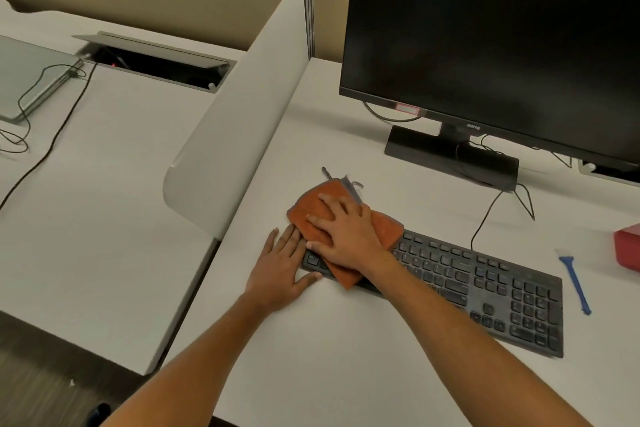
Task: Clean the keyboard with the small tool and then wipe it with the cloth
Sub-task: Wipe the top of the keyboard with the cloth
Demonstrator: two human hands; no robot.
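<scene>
The left hand (280,269) lies flat on the bench (311,340), fingers straight, bracing the keyboard's (485,291) left end. The right hand (343,236), fingers spread, presses the orange cloth (388,227) onto that end. The keyboard's long axis runs rightward from this grip; unwiped keys lie right. The blue tool (575,284) rests beyond.

Dim, warm, soft overhead light; faint shadows, wide-angle edge distortion.
</scene>
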